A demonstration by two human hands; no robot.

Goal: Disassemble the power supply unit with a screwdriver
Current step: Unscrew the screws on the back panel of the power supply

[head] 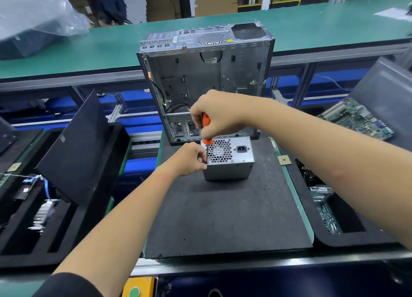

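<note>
Both hands work the PSU (229,160) standing on the mat (223,218): right hand (214,116) grips the screwdriver (207,129) upright, left hand (191,159) pinches its shaft, likely steadying the tip on a corner screw

An empty computer case (205,73) stands open at the far edge of the black mat (223,218) on the desk (111,46). A black side panel (75,149) leans in a foam tray (55,241) on the left, beside cables and a heatsink. On the right, a green motherboard (356,118) rests against a dark panel (388,91), with a CPU chip (285,160) near the mat's edge. Clear plastic wrap (38,11) lies far left.
</note>
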